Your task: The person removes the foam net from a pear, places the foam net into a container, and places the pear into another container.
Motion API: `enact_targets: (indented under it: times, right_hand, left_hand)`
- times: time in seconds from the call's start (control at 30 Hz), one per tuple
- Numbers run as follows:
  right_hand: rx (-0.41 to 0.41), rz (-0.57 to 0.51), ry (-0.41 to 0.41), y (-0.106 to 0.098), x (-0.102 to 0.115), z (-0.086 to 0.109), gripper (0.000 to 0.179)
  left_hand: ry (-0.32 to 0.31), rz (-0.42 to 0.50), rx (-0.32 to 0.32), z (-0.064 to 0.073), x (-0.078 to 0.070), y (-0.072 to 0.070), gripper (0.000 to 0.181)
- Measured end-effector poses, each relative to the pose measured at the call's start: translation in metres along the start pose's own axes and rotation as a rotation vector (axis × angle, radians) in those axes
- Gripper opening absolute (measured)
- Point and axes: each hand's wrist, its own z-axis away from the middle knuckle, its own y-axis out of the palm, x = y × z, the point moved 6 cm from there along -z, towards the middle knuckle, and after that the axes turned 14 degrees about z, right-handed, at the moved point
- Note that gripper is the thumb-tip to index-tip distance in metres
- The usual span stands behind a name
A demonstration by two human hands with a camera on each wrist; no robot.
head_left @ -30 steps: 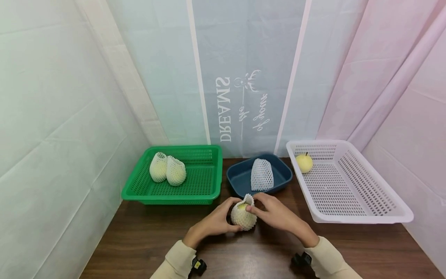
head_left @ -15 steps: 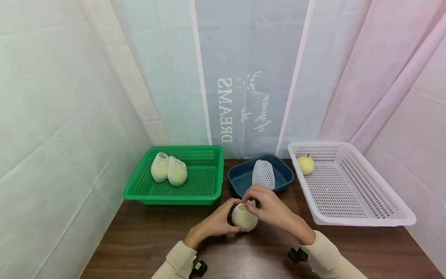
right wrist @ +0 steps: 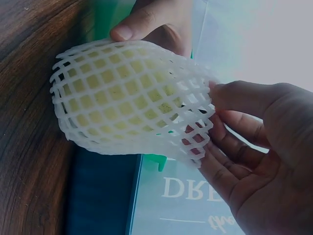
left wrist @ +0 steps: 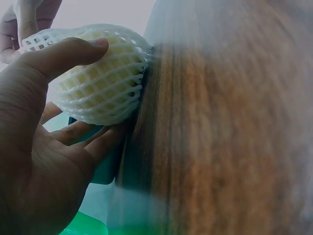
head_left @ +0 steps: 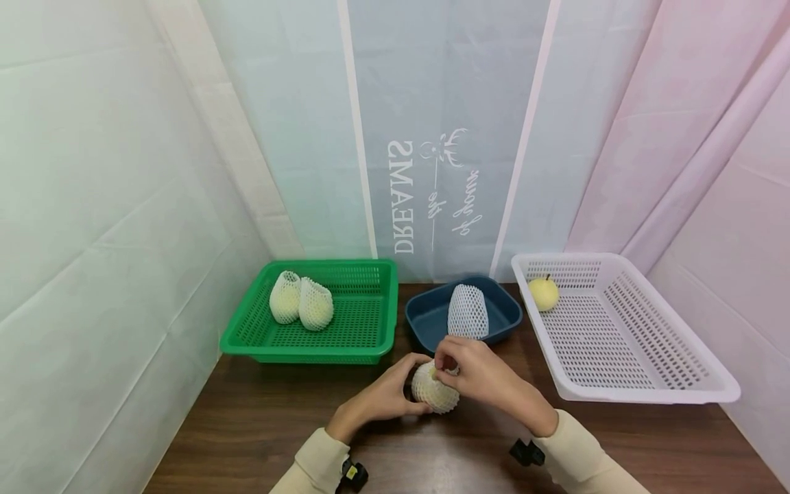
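Note:
A yellow pear (right wrist: 120, 100) sits inside a white foam net sleeve (head_left: 437, 396), low at the front middle of the wooden table. My left hand (head_left: 390, 391) grips the sleeved pear from the left, thumb on the near side and fingers on the far side, as the left wrist view (left wrist: 49, 127) also has it. With thumb and fingertips, my right hand (head_left: 478, 370) pinches the open end of the net, drawn out past the fruit in the right wrist view. Behind them, an unfilled foam net sleeve (head_left: 468, 312) lies in a dark blue tray (head_left: 426, 322).
At the left stands a green basket (head_left: 364, 309) holding two pears in foam nets (head_left: 316, 305). A white basket (head_left: 623, 336) with one bare pear (head_left: 544, 294) stands at the right. A printed curtain (head_left: 444, 82) hangs behind the table (head_left: 259, 418).
My right hand has shifted its fingers over the net's top, rising a little, then lowering with the fingertips at the opening. My left hand has kept its grip on the pear.

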Motion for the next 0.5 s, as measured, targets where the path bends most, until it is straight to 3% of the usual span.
enact_targets:
  times: [0.27, 0.5]
  right_hand:
    - [0.118, 0.035, 0.026, 0.007, 0.0, 0.003, 0.021]
    - [0.109, -0.013, 0.104, 0.011, -0.001, 0.003, 0.033]
  left_hand:
    - [-0.018, -0.002, 0.001, 0.001, 0.003, 0.0, 0.078]
    - [-0.018, 0.014, 0.01, 0.001, 0.003, 0.001, 0.076]
